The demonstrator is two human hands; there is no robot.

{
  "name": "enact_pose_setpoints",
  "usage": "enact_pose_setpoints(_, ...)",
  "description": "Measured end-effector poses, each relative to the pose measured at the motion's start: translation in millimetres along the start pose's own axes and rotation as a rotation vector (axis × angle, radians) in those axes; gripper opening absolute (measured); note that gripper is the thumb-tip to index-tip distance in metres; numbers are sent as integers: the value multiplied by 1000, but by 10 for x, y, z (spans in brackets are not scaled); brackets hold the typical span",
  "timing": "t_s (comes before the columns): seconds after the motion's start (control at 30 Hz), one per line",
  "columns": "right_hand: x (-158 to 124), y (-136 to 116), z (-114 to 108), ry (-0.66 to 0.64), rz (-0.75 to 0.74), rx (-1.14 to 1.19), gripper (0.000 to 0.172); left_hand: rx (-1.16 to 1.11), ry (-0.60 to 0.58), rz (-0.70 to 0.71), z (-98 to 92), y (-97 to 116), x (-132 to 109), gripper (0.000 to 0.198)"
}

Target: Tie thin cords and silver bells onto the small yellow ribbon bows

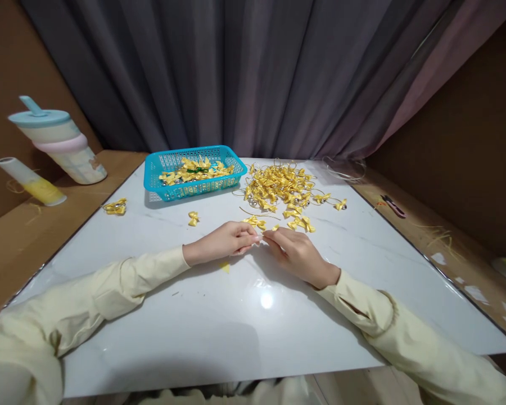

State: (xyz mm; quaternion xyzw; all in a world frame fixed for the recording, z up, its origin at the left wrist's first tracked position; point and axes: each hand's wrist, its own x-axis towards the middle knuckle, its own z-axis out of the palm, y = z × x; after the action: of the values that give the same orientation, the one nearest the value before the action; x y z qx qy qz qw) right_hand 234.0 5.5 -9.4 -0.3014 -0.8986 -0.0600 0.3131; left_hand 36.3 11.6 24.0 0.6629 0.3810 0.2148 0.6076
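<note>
Over the middle of the white table, my left hand point(231, 239) and my right hand point(300, 256) meet fingertip to fingertip. Both are closed in a pinch, and whatever lies between the fingers is too small and covered to name. Just beyond the fingertips are a few yellow ribbon bows point(255, 221). Behind them spreads a heap of yellow bows point(278, 183) with silvery bells and thin cord loops. A single yellow bow point(193, 218) rests to the left of my hands. Under my left wrist a flat yellow scrap point(225, 266) shows on the table.
A blue plastic basket point(194, 194) holding bows stands at the back left. Further left are a tied bunch of bows point(116, 207), a lidded tumbler point(69, 146) and a roll of yellow material point(34, 183). Small snips point(393, 206) lie beyond the table's right edge.
</note>
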Motion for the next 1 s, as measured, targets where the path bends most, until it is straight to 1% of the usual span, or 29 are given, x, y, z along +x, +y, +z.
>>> enact_pose_setpoints(0.17,-10,11,34,44,8,11,20,-414,-53,-62,8,-26,29,21)
enact_pose_setpoints(0.27,-17,-7,53,53,-19,4,21,-622,-29,-78,27,-90,62,18)
enact_pose_setpoints(0.37,-9,-40,51,43,-44,-52,21,-738,27,-94,60,-142,80,18)
enact_pose_setpoints(0.47,15,-69,28,32,-56,-121,24,-763,81,-92,94,-162,70,10)
enact_pose_setpoints(0.6,51,-91,-3,4,-47,-140,29,-702,137,-38,125,-165,36,15)
enact_pose_setpoints(0.7,60,-93,-5,-15,-34,-160,29,-577,138,14,141,-166,19,21)
enact_pose_setpoints(0.87,35,-79,13,-93,0,-150,23,-126,178,132,158,-169,-8,31)
enact_pose_setpoints(0.93,28,-79,13,-129,15,-133,21,26,184,174,161,-167,-29,30)
enact_pose_setpoints(1.0,30,-85,9,-160,41,-107,20,127,177,193,162,-164,-49,26)
